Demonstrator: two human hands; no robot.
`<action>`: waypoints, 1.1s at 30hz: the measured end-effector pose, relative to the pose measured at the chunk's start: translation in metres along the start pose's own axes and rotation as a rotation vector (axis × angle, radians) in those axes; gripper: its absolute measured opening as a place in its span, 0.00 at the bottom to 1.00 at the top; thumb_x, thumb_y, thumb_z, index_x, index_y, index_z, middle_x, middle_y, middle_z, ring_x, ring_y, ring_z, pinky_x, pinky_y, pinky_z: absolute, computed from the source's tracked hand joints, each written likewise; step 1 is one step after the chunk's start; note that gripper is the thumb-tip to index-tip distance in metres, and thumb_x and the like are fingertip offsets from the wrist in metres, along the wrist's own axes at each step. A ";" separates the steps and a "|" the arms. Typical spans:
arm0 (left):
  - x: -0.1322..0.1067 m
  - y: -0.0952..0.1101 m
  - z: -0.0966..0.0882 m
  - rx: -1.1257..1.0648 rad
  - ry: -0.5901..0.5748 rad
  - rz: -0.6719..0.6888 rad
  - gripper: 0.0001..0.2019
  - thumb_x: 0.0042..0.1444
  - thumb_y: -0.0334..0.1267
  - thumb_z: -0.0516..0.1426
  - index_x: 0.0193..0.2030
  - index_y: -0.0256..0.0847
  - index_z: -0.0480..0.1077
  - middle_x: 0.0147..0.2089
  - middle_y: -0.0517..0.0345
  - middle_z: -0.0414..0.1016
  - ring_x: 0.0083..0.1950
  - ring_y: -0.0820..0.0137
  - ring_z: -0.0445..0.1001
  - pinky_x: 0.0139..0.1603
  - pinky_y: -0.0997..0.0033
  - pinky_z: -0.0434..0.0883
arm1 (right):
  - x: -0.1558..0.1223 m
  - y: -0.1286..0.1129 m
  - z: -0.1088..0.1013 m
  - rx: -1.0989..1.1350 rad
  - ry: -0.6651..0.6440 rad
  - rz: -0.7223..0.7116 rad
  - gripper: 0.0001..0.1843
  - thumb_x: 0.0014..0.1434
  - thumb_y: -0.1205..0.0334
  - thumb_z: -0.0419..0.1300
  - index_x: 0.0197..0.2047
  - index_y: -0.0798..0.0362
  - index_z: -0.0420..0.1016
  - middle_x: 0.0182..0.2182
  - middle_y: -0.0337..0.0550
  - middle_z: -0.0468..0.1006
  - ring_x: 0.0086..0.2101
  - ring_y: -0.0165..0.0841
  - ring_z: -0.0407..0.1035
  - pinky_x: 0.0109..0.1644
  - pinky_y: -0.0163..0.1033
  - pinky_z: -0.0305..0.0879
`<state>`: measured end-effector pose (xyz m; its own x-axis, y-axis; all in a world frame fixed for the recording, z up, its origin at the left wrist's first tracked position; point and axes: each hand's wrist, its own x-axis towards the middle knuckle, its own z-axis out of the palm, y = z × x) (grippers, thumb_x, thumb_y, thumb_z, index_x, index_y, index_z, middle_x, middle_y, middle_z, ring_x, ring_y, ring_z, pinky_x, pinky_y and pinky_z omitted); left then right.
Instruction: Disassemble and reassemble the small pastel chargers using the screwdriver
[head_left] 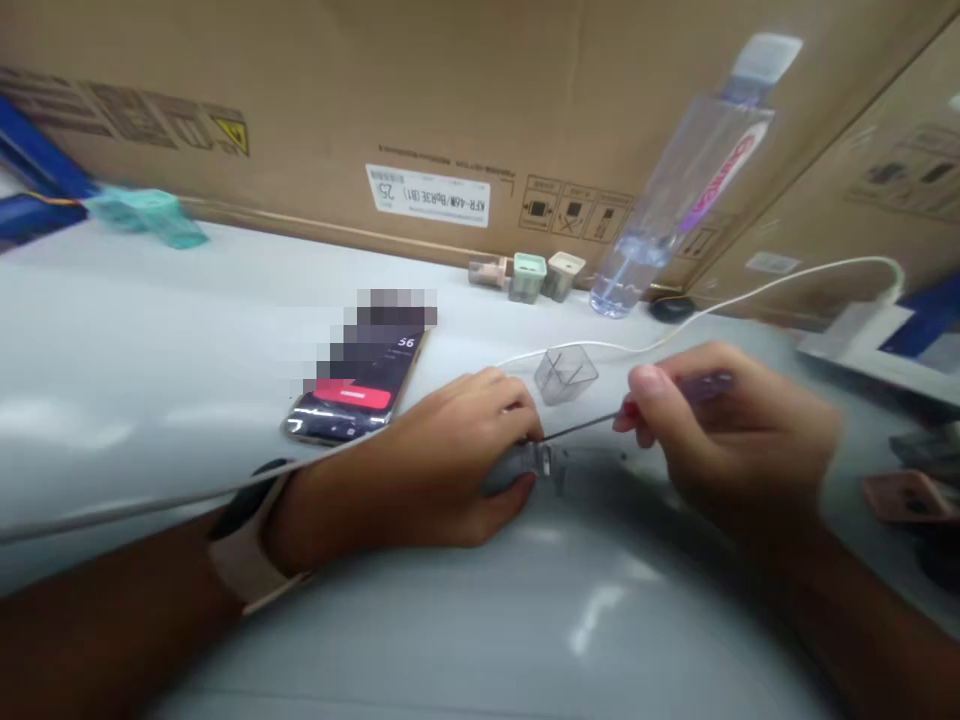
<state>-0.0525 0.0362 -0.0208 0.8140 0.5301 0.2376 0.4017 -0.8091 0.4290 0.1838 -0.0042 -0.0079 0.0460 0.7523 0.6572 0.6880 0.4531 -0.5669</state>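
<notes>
My left hand (457, 455) lies low over the table, fingers closed on a small see-through grey part (534, 461), most of which the fingers cover. In my right hand (720, 430) is a thin-shafted screwdriver (589, 425), with red by the thumb and a purplish clear handle partly hidden in the palm. Its shaft slants down to the left, ending at the part by my left fingertips; I cannot tell whether it touches a screw. Just behind the shaft stands a clear open plastic case (566, 375).
A lit phone (360, 375) and white cable (720, 305) lie around my hands. At the cardboard box (315, 90) stand small pencil sharpeners or similar cased pieces (528, 277) and a water bottle (675, 190). Teal pieces (161, 215) sit left, a pink piece (904, 497) right.
</notes>
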 end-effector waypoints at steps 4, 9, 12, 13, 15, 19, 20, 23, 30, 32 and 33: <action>0.000 0.001 -0.001 -0.005 -0.012 -0.018 0.08 0.66 0.35 0.61 0.51 0.37 0.76 0.54 0.48 0.76 0.58 0.56 0.74 0.64 0.55 0.72 | 0.002 0.002 -0.004 0.003 0.034 0.003 0.14 0.67 0.61 0.67 0.28 0.46 0.75 0.18 0.33 0.78 0.19 0.30 0.71 0.25 0.38 0.66; 0.000 -0.002 0.001 -0.012 0.011 0.015 0.08 0.66 0.36 0.61 0.50 0.39 0.76 0.51 0.49 0.77 0.56 0.57 0.74 0.62 0.55 0.72 | 0.003 0.005 -0.004 -0.082 0.040 -0.065 0.14 0.64 0.62 0.69 0.27 0.47 0.74 0.18 0.32 0.75 0.18 0.29 0.69 0.24 0.37 0.62; -0.001 -0.002 0.002 0.007 0.015 0.019 0.08 0.66 0.37 0.61 0.50 0.40 0.75 0.52 0.50 0.77 0.56 0.57 0.74 0.60 0.56 0.72 | 0.001 0.005 -0.001 -0.150 0.005 -0.101 0.13 0.65 0.60 0.67 0.28 0.47 0.74 0.18 0.32 0.75 0.18 0.30 0.70 0.25 0.37 0.64; -0.001 -0.002 0.002 0.010 0.018 0.018 0.08 0.66 0.37 0.61 0.50 0.40 0.75 0.52 0.50 0.77 0.56 0.57 0.74 0.60 0.56 0.72 | 0.001 0.005 -0.001 -0.165 -0.003 -0.105 0.13 0.66 0.60 0.67 0.28 0.46 0.74 0.18 0.32 0.76 0.18 0.30 0.69 0.25 0.38 0.64; -0.001 -0.002 0.002 0.009 0.010 0.020 0.08 0.66 0.36 0.61 0.51 0.39 0.75 0.52 0.50 0.77 0.56 0.57 0.74 0.62 0.56 0.72 | 0.001 0.004 0.000 -0.172 -0.024 -0.101 0.14 0.66 0.60 0.66 0.28 0.46 0.73 0.18 0.32 0.75 0.18 0.30 0.69 0.26 0.38 0.64; 0.000 -0.002 0.002 0.008 0.024 0.028 0.08 0.66 0.37 0.61 0.50 0.40 0.75 0.52 0.49 0.77 0.55 0.57 0.75 0.62 0.56 0.72 | 0.001 0.005 -0.002 -0.138 -0.026 -0.072 0.14 0.67 0.60 0.66 0.28 0.45 0.72 0.19 0.32 0.76 0.19 0.29 0.68 0.27 0.38 0.63; 0.000 -0.003 0.003 0.009 0.025 0.027 0.07 0.66 0.37 0.61 0.50 0.40 0.75 0.51 0.49 0.77 0.55 0.57 0.75 0.61 0.56 0.72 | 0.001 0.006 -0.002 -0.123 -0.018 -0.065 0.14 0.66 0.60 0.67 0.28 0.45 0.73 0.19 0.32 0.75 0.19 0.30 0.69 0.27 0.38 0.63; 0.000 -0.003 0.003 0.017 0.022 0.023 0.06 0.66 0.38 0.61 0.48 0.41 0.75 0.50 0.49 0.77 0.55 0.57 0.75 0.59 0.57 0.73 | 0.001 0.005 -0.002 -0.079 0.005 -0.038 0.14 0.65 0.61 0.68 0.28 0.46 0.73 0.18 0.32 0.75 0.18 0.30 0.70 0.26 0.38 0.64; 0.000 -0.003 0.002 -0.008 0.015 0.024 0.08 0.66 0.36 0.60 0.50 0.39 0.75 0.52 0.49 0.77 0.56 0.56 0.74 0.61 0.56 0.72 | 0.000 -0.002 -0.002 0.038 -0.001 0.036 0.14 0.66 0.61 0.68 0.28 0.46 0.75 0.18 0.32 0.78 0.18 0.30 0.70 0.24 0.39 0.65; 0.000 -0.003 0.002 -0.008 0.018 0.031 0.08 0.66 0.37 0.61 0.50 0.39 0.75 0.52 0.49 0.77 0.56 0.56 0.74 0.60 0.56 0.72 | 0.000 -0.002 -0.002 0.056 0.000 0.018 0.14 0.66 0.61 0.69 0.28 0.46 0.75 0.18 0.32 0.77 0.18 0.30 0.70 0.24 0.38 0.65; 0.000 -0.003 0.003 -0.006 0.022 0.030 0.08 0.66 0.37 0.61 0.50 0.40 0.75 0.52 0.49 0.77 0.56 0.56 0.74 0.60 0.56 0.72 | -0.001 -0.002 -0.001 0.056 -0.002 0.021 0.14 0.66 0.61 0.69 0.28 0.46 0.75 0.18 0.32 0.77 0.18 0.30 0.69 0.24 0.39 0.65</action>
<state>-0.0529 0.0377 -0.0245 0.8161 0.5114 0.2691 0.3749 -0.8229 0.4269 0.1835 -0.0061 -0.0072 0.0580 0.7629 0.6439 0.6453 0.4635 -0.6073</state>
